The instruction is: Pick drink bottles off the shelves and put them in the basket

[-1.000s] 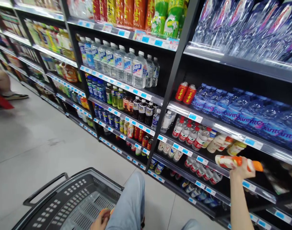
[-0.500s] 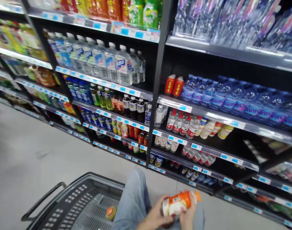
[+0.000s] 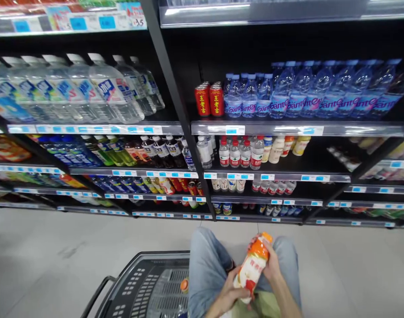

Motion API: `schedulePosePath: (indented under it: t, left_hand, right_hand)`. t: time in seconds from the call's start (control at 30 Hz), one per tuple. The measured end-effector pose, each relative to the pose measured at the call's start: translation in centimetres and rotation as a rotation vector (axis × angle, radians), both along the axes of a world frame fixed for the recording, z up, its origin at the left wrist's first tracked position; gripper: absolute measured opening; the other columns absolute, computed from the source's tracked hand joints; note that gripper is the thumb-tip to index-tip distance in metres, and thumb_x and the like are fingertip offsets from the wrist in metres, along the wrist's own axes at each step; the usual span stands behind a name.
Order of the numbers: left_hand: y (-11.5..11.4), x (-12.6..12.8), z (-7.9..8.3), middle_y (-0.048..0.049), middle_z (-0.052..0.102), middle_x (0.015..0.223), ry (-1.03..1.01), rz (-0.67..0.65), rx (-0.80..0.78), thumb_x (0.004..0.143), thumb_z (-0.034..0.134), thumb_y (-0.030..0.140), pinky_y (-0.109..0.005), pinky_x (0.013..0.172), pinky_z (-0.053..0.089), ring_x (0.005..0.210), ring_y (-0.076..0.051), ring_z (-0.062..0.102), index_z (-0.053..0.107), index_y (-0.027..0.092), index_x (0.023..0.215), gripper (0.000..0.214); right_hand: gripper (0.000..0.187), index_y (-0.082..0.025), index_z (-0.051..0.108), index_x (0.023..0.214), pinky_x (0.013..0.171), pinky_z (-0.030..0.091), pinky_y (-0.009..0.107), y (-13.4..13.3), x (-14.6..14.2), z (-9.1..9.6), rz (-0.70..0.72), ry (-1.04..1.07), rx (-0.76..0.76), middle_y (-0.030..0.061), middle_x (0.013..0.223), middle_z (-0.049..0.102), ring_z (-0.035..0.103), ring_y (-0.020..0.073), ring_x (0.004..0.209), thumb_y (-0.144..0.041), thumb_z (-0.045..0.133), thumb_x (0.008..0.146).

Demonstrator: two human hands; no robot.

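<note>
A drink bottle (image 3: pixel 252 270) with an orange cap and a white, orange and red label is held tilted above my lap, cap end pointing up and away. My left hand (image 3: pixel 231 289) is closed around its lower end. My right hand (image 3: pixel 270 260) wraps its upper part near the cap. At my left stands a dark grey shopping basket (image 3: pixel 140 276); inside it an orange-capped bottle (image 3: pixel 184 285) shows in part, and my leg hides the basket's right side.
Shelves of drinks stand ahead. Red cans (image 3: pixel 209 100) sit beside blue-tinted water bottles (image 3: pixel 307 90); large clear bottles (image 3: pixel 105 88) stand on the left. Red-capped bottles (image 3: pixel 245 153) are lower down. The basket's handle (image 3: pixel 97 295) sticks out left over the pale floor (image 3: pixel 56 247).
The bottle has turned from nearly level to a steeper tilt, with its label facing me. Both hands still hold it. The view has shifted and levelled toward the shelves.
</note>
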State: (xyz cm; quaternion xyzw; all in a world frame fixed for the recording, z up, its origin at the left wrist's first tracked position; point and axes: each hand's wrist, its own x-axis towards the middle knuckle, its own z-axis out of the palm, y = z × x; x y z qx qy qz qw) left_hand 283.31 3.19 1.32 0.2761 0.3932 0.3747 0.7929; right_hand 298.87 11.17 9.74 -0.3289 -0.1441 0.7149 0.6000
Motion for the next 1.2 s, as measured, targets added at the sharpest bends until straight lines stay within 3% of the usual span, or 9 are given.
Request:
schedulePosePath:
  t: [0.1, 0.2, 0.37, 0.47, 0.57, 0.73, 0.97, 1.07, 1.2]
  left_hand:
    - [-0.4, 0.8, 1.1, -0.0123, 0.071, 0.080, -0.117, 0.010, -0.003, 0.049, 0.088, 0.064, -0.043, 0.048, 0.051, 0.056, -0.030, 0.067, 0.072, 0.034, 0.118, 0.078]
    - [0.0, 1.0, 3.0, -0.0149, 0.074, 0.085, -0.166, -0.011, 0.031, 0.057, 0.087, 0.068, -0.037, 0.046, 0.050, 0.054, -0.027, 0.068, 0.070, 0.026, 0.124, 0.081]
    - [1.1, 0.6, 6.0, -0.0144, 0.075, 0.117, 0.028, 0.089, 0.156, 0.072, 0.085, 0.070, -0.037, 0.069, 0.060, 0.082, -0.027, 0.075, 0.057, 0.022, 0.143, 0.091]
    - [1.5, 0.7, 7.3, -0.0151, 0.070, 0.132, 0.264, 0.143, 0.408, 0.065, 0.096, 0.049, -0.040, 0.096, 0.058, 0.111, -0.031, 0.070, 0.061, 0.019, 0.139, 0.088]
    - [1.7, 1.2, 8.1, -0.0151, 0.067, 0.138, 0.547, 0.206, 0.634, 0.066, 0.092, 0.026, -0.046, 0.113, 0.051, 0.127, -0.034, 0.064, 0.063, 0.019, 0.139, 0.080]
    - [1.7, 1.5, 7.9, -0.0142, 0.071, 0.132, 0.730, 0.278, 0.859, 0.071, 0.079, 0.018, -0.047, 0.110, 0.055, 0.122, -0.031, 0.069, 0.063, 0.018, 0.137, 0.068]
    - [0.9, 0.3, 7.6, -0.0126, 0.077, 0.124, 0.764, 0.313, 0.648, 0.062, 0.086, 0.027, -0.047, 0.101, 0.060, 0.114, -0.033, 0.072, 0.069, 0.019, 0.130, 0.070]
    - [0.5, -0.2, 7.7, -0.0112, 0.078, 0.106, 0.489, 0.205, 0.493, 0.064, 0.088, 0.038, -0.039, 0.076, 0.063, 0.085, -0.028, 0.074, 0.069, 0.018, 0.124, 0.066]
    - [-0.2, -0.9, 6.9, -0.0129, 0.076, 0.091, 0.084, 0.014, 0.278, 0.076, 0.081, 0.068, -0.032, 0.048, 0.049, 0.048, -0.019, 0.063, 0.067, 0.018, 0.129, 0.074]
  right_hand:
    - [0.031, -0.027, 0.069, 0.077, 0.060, 0.059, 0.028, 1.2, 0.0, 2.9, 0.055, 0.104, 0.061, -0.0050, 0.065, 0.067, 0.067, 0.0158, 0.060, -0.048, 0.090, 0.068]
    - [0.035, -0.026, 0.064, 0.077, 0.059, 0.057, 0.026, 1.7, 0.1, 4.6, 0.040, 0.132, 0.096, -0.0061, 0.064, 0.063, 0.063, 0.0141, 0.058, -0.051, 0.088, 0.071]
    - [0.032, -0.026, 0.064, 0.078, 0.062, 0.060, 0.029, 1.6, 1.3, 5.1, -0.116, 0.141, 0.081, -0.0051, 0.067, 0.063, 0.063, 0.0154, 0.061, -0.048, 0.087, 0.072]
    - [0.031, -0.024, 0.065, 0.079, 0.065, 0.062, 0.029, 1.5, 2.3, 5.3, -0.229, 0.151, 0.051, -0.0040, 0.069, 0.064, 0.065, 0.0153, 0.065, -0.044, 0.088, 0.071]
    - [0.030, -0.023, 0.065, 0.079, 0.067, 0.063, 0.030, 1.6, 3.0, 5.5, -0.298, 0.154, 0.025, -0.0039, 0.071, 0.066, 0.066, 0.0156, 0.067, -0.043, 0.087, 0.072]
    - [0.028, -0.024, 0.066, 0.080, 0.067, 0.063, 0.032, 1.9, 3.0, 5.8, -0.274, 0.129, 0.020, -0.0033, 0.072, 0.066, 0.068, 0.0171, 0.068, -0.043, 0.085, 0.075]
    - [0.031, -0.024, 0.068, 0.081, 0.074, 0.063, 0.036, 1.9, 2.6, 5.9, -0.133, 0.088, 0.050, -0.0014, 0.075, 0.067, 0.069, 0.0191, 0.074, -0.043, 0.090, 0.070]
    - [0.031, -0.024, 0.068, 0.080, 0.077, 0.062, 0.041, 1.8, 2.8, 5.7, -0.067, 0.064, 0.104, -0.0014, 0.073, 0.065, 0.068, 0.0202, 0.073, -0.044, 0.090, 0.070]
    - [0.034, -0.025, 0.064, 0.074, 0.083, 0.061, 0.047, 1.6, 2.9, 5.5, -0.014, 0.069, 0.190, -0.0037, 0.067, 0.058, 0.062, 0.0188, 0.068, -0.044, 0.091, 0.067]
